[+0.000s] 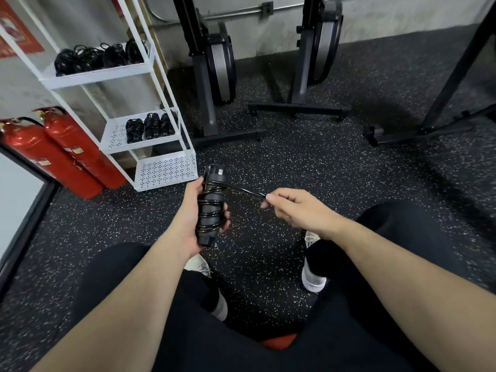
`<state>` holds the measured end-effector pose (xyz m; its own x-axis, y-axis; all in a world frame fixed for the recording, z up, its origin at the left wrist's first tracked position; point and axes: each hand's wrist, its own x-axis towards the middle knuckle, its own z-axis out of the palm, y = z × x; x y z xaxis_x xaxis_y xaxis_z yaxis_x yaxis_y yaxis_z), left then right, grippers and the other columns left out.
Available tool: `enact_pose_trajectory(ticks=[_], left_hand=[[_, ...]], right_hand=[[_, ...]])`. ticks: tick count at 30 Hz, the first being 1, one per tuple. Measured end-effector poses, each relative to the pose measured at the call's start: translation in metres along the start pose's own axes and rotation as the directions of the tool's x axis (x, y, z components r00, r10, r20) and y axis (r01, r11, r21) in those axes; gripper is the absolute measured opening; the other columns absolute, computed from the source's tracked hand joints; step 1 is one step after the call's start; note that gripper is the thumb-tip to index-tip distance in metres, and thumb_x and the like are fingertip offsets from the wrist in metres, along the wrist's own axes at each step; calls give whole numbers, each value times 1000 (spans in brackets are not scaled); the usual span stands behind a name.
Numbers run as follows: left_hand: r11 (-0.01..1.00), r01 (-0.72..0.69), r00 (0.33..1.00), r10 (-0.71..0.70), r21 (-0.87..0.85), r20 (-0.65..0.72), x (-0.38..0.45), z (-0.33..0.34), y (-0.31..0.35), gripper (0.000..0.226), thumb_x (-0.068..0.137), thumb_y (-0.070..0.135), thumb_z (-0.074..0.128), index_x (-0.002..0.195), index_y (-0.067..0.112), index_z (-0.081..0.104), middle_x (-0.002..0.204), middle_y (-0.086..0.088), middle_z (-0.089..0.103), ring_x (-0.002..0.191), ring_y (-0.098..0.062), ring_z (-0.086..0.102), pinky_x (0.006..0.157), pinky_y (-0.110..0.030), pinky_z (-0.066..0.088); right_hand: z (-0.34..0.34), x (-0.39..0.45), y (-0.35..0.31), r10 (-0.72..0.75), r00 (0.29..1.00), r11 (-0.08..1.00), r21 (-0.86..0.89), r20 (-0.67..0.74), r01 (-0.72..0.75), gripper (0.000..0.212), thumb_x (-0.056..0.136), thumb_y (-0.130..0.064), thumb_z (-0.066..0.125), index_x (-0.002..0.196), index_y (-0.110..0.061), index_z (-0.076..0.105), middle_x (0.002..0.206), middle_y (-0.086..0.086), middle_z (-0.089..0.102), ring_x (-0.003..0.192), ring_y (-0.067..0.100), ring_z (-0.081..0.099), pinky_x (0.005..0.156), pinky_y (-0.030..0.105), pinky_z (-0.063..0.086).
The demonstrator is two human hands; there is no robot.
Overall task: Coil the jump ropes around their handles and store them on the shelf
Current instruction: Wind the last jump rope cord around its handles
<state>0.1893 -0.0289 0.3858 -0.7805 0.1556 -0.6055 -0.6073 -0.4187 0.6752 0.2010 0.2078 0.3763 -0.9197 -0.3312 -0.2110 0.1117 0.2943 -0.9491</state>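
Black glossy rope (243, 189) coils round apparently paired cylindrical handles (210, 208).

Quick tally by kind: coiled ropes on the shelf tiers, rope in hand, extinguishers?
Black coiled jump ropes, upper tier of the white metal shelf: 4
Black coiled jump ropes, middle tier: 3
Black jump rope in hand, part-coiled: 1
Red fire extinguishers: 2
Total: 10

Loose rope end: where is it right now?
In the head view the loose rope end sits centre frame, pinched by the right hand, stretched taut from the wrapped handles that the left hand grips, above the speckled floor.
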Motion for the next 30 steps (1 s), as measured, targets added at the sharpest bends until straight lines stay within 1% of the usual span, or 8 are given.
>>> enact_pose_trajectory(ticks=[5,8,11,16,19,22,27,30], left_hand=[[988,38,993,-20,-148,116,-2,-7,2,50,94,62,49,101,14,58,75,-5,57,54,-16,55,44,-25,53],[971,45,985,-4,-233,174,-2,-9,4,52,94,64,48,98,12,56,74,-4,55,53,-15,53,42,-24,52],[952,52,977,14,-302,213,-2,-13,5,52,92,64,49,97,12,54,75,-3,55,53,-14,52,42,-23,51],[942,96,914,44,-320,404,-1,-20,3,51,78,59,68,110,19,63,77,-1,55,55,-13,54,45,-24,52],[972,86,877,30,-218,480,-4,-17,3,47,87,62,56,116,27,68,72,-1,54,52,-12,52,43,-23,51],[990,131,838,-80,-58,539,-6,-9,0,52,92,67,45,116,28,69,70,-3,55,51,-15,53,44,-24,51],[937,142,822,-291,318,490,-10,8,-7,65,89,77,34,109,23,65,67,-4,58,51,-18,55,48,-26,51],[860,122,815,-372,495,445,-16,17,-11,69,87,73,36,85,14,70,67,-4,59,53,-17,55,51,-26,50]], right_hand=[[-4,6,6,-20,997,995,97,69,14,28,107,-24,50,109,-36,76,69,-11,47,62,9,35,55,27,28],[-5,4,6,7,999,1000,-1,40,-7,22,104,-36,54,98,-33,75,62,-9,46,58,12,36,56,30,33],[-6,4,8,66,998,997,-47,-13,-66,29,99,-51,58,89,-31,76,57,-10,43,59,16,34,58,32,31],[-7,7,10,83,994,996,25,69,-85,26,104,-43,51,109,-35,75,67,-10,43,58,7,33,53,22,28],[-6,9,13,131,990,991,-21,46,-130,25,100,-49,56,96,-34,76,70,-3,44,56,6,36,54,22,28],[-3,12,17,181,982,979,-86,-52,-185,33,95,-58,60,84,-31,73,65,-7,48,54,8,37,52,23,29],[6,15,18,234,965,950,-182,-121,-254,39,92,-61,62,89,-23,73,65,-1,45,54,14,36,51,28,27],[8,16,18,235,960,949,-178,-155,-261,30,96,-46,63,83,-20,70,60,-4,49,47,10,35,46,26,27]])
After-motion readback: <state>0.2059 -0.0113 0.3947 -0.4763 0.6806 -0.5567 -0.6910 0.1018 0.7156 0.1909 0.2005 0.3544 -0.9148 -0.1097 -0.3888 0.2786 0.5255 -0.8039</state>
